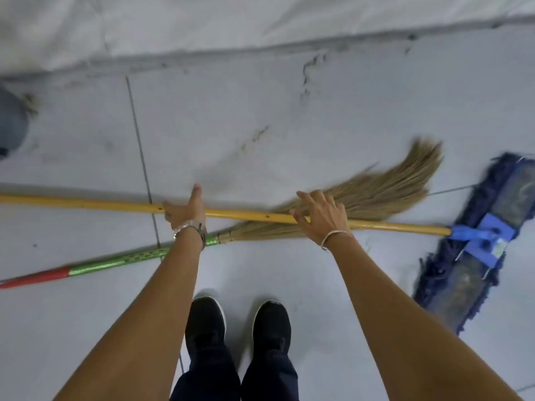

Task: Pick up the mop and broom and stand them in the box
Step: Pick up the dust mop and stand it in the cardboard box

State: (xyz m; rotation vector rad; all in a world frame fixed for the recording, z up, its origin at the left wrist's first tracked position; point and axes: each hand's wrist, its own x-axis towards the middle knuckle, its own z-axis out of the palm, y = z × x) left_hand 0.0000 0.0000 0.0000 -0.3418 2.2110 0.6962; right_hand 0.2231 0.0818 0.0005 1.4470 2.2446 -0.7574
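**Both hands down at the mop pole, nothing lifted yet**

The left hand [185, 211] is laid over the long yellow wooden mop pole [86, 203], thumb stretched past it, fingers hidden beneath, so I cannot tell whether it has closed round the wood. The right hand [320, 217] is spread open, fingers splayed, resting on the same pole where it crosses the straw of the broom. Setting the hands apart along the pole looks sensible: a long stick comes up level that way instead of tipping toward its heavy end.

Just under the right palm lies the grass broom with tan bristles and a green-and-red wrapped handle [362, 198]; its handle runs out under the left wrist and away to the left, its brush fans out beyond the right hand. The pole lies on top of it, so the mop probably has to come up first, or the two together.

Further right of the right hand, the pole ends in a blue plastic clamp on the flat dark-blue fringed mop head [460, 273], flat on the pale grey tiled floor [260, 125].

Nearer than the hands stand two black shoes [237, 325]. Far left of the left hand sits a blurred grey rounded thing [11, 123] I cannot identify. No box is visible.
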